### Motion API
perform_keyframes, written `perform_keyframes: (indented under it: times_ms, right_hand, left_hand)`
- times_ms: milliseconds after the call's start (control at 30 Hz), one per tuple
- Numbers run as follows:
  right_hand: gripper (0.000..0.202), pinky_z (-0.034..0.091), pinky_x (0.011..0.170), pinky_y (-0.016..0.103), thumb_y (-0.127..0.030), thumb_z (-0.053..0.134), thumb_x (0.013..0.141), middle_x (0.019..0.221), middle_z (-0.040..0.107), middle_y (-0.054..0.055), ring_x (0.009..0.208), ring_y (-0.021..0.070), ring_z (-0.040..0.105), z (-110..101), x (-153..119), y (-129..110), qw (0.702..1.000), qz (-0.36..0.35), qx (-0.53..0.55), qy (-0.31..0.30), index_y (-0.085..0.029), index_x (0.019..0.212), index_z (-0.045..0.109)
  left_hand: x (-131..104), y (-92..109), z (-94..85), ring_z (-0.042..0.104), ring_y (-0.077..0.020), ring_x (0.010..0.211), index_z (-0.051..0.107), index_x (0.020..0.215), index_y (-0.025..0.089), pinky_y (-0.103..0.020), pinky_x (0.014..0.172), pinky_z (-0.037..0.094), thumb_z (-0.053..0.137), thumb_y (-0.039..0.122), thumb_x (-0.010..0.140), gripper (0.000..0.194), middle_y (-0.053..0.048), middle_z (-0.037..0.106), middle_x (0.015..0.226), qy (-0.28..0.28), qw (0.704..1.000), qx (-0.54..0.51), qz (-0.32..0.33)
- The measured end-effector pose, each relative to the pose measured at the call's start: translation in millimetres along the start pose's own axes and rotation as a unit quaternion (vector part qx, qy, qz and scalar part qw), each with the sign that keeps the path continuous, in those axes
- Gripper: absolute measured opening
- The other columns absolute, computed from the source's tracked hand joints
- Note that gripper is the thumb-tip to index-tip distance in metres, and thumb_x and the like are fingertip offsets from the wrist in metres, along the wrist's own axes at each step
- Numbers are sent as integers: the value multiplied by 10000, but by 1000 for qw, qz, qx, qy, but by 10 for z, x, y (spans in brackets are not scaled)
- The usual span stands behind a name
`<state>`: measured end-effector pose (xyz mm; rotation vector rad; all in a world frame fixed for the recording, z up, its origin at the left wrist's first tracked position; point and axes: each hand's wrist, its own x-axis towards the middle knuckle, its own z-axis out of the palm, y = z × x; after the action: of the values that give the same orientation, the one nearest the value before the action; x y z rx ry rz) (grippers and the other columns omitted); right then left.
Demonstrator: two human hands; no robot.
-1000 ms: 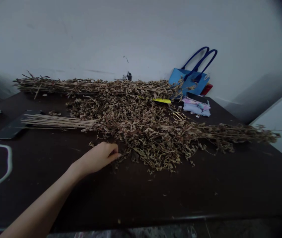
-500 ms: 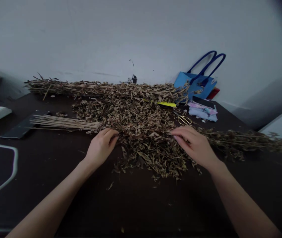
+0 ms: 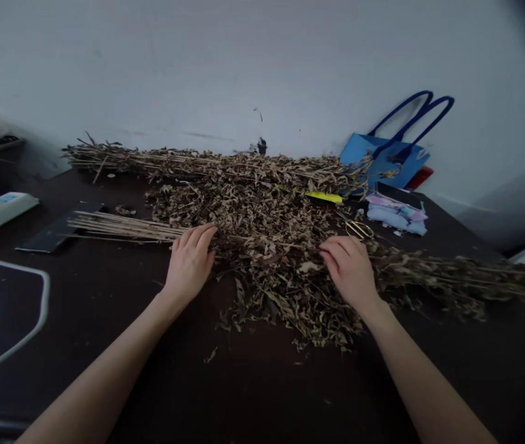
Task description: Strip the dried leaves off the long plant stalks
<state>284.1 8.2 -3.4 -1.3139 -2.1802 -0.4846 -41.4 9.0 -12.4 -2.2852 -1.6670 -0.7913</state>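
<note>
Dried brown leaves [image 3: 262,209] lie heaped across the middle of the dark table. My left hand [image 3: 191,256] rests over the right end of a bundle of bare pale stems [image 3: 124,227], its fingers curled round them. At the right side of the heap, my right hand [image 3: 348,265] pinches at a leafy stalk, thumb against fingers; the exact piece is hard to make out. A bundle of dried leafy stalks [image 3: 456,277] stretches away to the right of this hand. Another long bundle [image 3: 188,163] lies behind the heap, along the wall.
Gold-handled scissors [image 3: 358,229] and a yellow object [image 3: 325,197] lie behind my right hand. Beyond them are a blue bag [image 3: 382,160] and a phone on folded cloth [image 3: 396,213]. A dark flat object [image 3: 56,231] and a white device [image 3: 1,213] are at left.
The view has shifted, so most things sit further right. My left hand has turned palm down over the stems. My right hand has drawn slightly closer to the heap's middle.
</note>
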Motion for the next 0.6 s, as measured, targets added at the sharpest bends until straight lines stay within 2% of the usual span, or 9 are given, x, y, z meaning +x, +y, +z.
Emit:
perform_keyframes:
  times_ms: [100,267,433,600]
  right_hand:
    - [121,390,765,359,-209,463,894,912,619,70,868,224,521,-51,-21,-21,999,-2,-23,26,-180,916,578]
    - [140,381,750,358,-205,444,898,878,633,65,846,225,535,-114,-40,-53,1000,-7,-22,11,-202,930,580]
    - [172,378,759,359,-212,454,895,907,645,61,860,226,551,-189,-42,-67,999,8,-28,32,-213,999,591]
    - [202,380,790,384,-206,477,883,923,643,71,882,244,550,-332,-58,-50,996,24,-62,67,-220,1040,603]
  left_hand:
    - [10,-16,-4,442,-296,1174,422,1270,192,-440,920,369,473,105,801,479,-112,523,1291,11,1000,2,-9]
    - [26,-83,7,466,-316,1126,425,1261,172,-457,886,392,466,113,801,466,-146,553,1205,20,999,16,-26]
    - [40,-173,6,506,-281,1052,524,1132,211,-439,886,411,479,91,773,381,-99,583,1056,50,998,-11,-22]
    - [38,-137,-73,506,-264,1058,536,1123,206,-414,928,409,511,100,764,375,-95,563,1081,81,995,-45,-49]
